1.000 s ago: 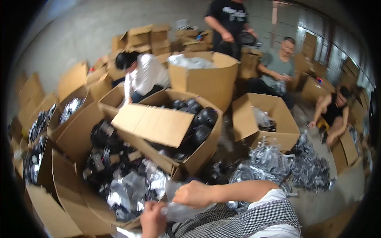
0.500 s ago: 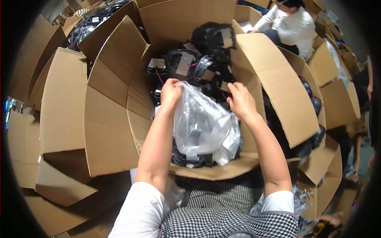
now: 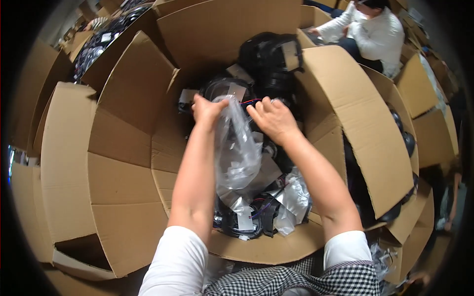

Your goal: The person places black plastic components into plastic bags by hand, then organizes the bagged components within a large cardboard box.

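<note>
Left hand (image 3: 207, 111): thumb and fingers closed together on the top edge of a clear plastic bag (image 3: 239, 160).
Right hand (image 3: 277, 121): fingers curled, tips beside thin red and blue wires (image 3: 249, 101); whether they grip the wires, I cannot tell.
Plastic bag: hangs limp from the left hand, between the two forearms, over the open box.
Open box (image 3: 123, 148): large, brown cardboard, flaps spread outward, surrounding both hands.
Inside the box: black parts (image 3: 266, 49) piled loosely, with shiny crumpled plastic (image 3: 295, 202) at the near right.
Beyond, right: a neighbouring carton (image 3: 368, 128), then a person in white (image 3: 377, 32), seated.
</note>
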The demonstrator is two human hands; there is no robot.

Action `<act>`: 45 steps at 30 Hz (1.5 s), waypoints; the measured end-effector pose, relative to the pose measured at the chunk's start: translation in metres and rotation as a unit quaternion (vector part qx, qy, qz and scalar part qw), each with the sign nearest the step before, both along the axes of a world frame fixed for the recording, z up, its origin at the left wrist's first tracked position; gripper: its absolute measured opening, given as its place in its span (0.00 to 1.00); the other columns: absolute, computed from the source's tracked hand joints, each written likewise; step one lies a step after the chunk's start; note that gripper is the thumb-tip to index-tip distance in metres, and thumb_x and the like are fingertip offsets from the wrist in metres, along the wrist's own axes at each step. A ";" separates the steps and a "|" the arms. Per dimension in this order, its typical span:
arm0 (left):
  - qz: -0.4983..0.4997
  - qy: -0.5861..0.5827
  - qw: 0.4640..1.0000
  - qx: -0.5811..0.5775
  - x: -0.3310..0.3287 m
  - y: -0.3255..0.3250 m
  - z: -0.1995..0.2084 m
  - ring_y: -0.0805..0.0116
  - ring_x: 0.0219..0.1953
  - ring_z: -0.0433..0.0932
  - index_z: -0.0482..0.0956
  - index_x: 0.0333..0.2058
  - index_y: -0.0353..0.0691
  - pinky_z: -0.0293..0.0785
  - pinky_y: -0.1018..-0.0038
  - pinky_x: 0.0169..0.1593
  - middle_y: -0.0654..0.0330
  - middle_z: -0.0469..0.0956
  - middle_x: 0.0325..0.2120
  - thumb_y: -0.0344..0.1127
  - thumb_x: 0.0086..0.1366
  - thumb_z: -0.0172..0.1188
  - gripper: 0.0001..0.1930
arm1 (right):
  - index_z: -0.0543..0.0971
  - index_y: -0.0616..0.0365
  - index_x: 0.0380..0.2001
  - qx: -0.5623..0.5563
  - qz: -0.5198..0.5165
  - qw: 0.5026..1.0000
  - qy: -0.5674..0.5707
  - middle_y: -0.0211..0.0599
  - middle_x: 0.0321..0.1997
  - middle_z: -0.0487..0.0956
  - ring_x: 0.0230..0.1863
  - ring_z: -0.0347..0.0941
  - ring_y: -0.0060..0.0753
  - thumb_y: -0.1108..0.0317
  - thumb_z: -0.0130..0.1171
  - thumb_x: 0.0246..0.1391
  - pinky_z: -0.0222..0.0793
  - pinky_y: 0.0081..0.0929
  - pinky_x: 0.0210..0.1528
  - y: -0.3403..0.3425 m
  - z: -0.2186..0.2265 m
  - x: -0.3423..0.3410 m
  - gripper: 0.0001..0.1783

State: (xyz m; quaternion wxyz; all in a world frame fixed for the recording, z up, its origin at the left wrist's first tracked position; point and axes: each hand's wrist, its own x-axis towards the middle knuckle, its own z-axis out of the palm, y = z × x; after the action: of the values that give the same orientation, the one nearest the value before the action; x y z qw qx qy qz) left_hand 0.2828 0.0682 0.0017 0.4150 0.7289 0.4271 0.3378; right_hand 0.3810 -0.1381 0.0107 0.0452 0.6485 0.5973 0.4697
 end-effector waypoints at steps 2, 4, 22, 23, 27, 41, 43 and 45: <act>-0.062 -0.108 0.984 -0.128 -0.035 0.010 -0.017 0.61 0.47 0.76 0.65 0.57 0.27 0.72 0.69 0.50 0.48 0.77 0.45 0.35 0.33 0.76 0.48 | 0.74 0.53 0.37 0.021 0.009 0.998 0.052 0.29 0.28 0.69 0.34 0.66 0.29 0.66 0.52 0.46 0.59 0.26 0.35 0.016 -0.023 -0.017 0.13; -0.046 -0.061 0.991 -0.111 -0.099 0.022 -0.046 0.64 0.44 0.76 0.63 0.58 0.26 0.71 0.70 0.49 0.51 0.77 0.44 0.34 0.36 0.73 0.47 | 0.73 0.52 0.27 0.010 -0.003 0.995 0.095 0.32 0.28 0.68 0.36 0.65 0.32 0.66 0.59 0.37 0.59 0.29 0.37 0.029 -0.051 -0.043 0.10; -0.047 -0.236 0.877 -0.415 -0.356 -0.145 -0.121 0.67 0.43 0.76 0.65 0.57 0.31 0.74 0.74 0.46 0.56 0.75 0.46 0.35 0.64 0.56 0.25 | 0.77 0.60 0.40 -0.184 0.453 0.738 0.465 0.45 0.59 0.69 0.58 0.63 0.48 0.52 0.64 0.46 0.59 0.40 0.56 -0.068 -0.037 -0.227 0.25; -0.035 -0.192 0.881 -0.430 -0.374 -0.155 -0.136 0.68 0.44 0.76 0.64 0.57 0.30 0.73 0.74 0.46 0.56 0.75 0.46 0.34 0.63 0.56 0.25 | 0.74 0.62 0.46 -0.191 0.414 0.730 0.509 0.48 0.61 0.65 0.60 0.60 0.51 0.50 0.64 0.46 0.56 0.42 0.59 -0.069 -0.035 -0.219 0.30; -0.124 0.013 0.902 -0.413 -0.355 -0.191 -0.092 0.70 0.43 0.74 0.62 0.58 0.29 0.72 0.75 0.46 0.56 0.75 0.44 0.30 0.59 0.63 0.30 | 0.36 0.49 0.70 -0.443 0.266 0.242 0.821 0.50 0.70 0.51 0.70 0.48 0.45 0.52 0.70 0.40 0.49 0.41 0.68 -0.082 -0.096 -0.193 0.64; 0.004 0.081 0.949 0.303 -0.069 0.036 0.009 0.44 0.43 0.76 0.77 0.38 0.37 0.72 0.55 0.45 0.43 0.78 0.37 0.47 0.62 0.52 0.18 | 0.52 0.40 0.67 0.320 0.381 0.208 0.842 0.45 0.59 0.68 0.57 0.69 0.47 0.62 0.70 0.35 0.70 0.44 0.57 -0.192 0.000 -0.097 0.55; -0.050 0.093 0.958 0.266 -0.026 0.002 0.051 0.45 0.42 0.77 0.78 0.37 0.37 0.72 0.56 0.44 0.43 0.79 0.35 0.48 0.60 0.53 0.19 | 0.48 0.46 0.68 0.226 0.423 0.265 0.837 0.49 0.62 0.65 0.60 0.67 0.51 0.56 0.75 0.32 0.69 0.46 0.58 -0.172 0.030 -0.112 0.62; -0.099 0.097 0.955 0.261 -0.015 -0.027 0.081 0.48 0.44 0.78 0.79 0.42 0.38 0.73 0.59 0.47 0.45 0.80 0.38 0.48 0.60 0.53 0.20 | 0.44 0.50 0.69 0.059 0.444 0.300 0.842 0.50 0.67 0.59 0.66 0.57 0.49 0.56 0.76 0.28 0.56 0.46 0.65 -0.144 0.022 -0.103 0.67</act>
State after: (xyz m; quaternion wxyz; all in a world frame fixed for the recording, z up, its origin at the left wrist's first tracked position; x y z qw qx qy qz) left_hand 0.2679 0.0416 0.0825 0.1982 0.8798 0.2880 0.3221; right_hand 0.2783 -0.2821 0.0330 -0.7364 0.3273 0.4776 -0.3498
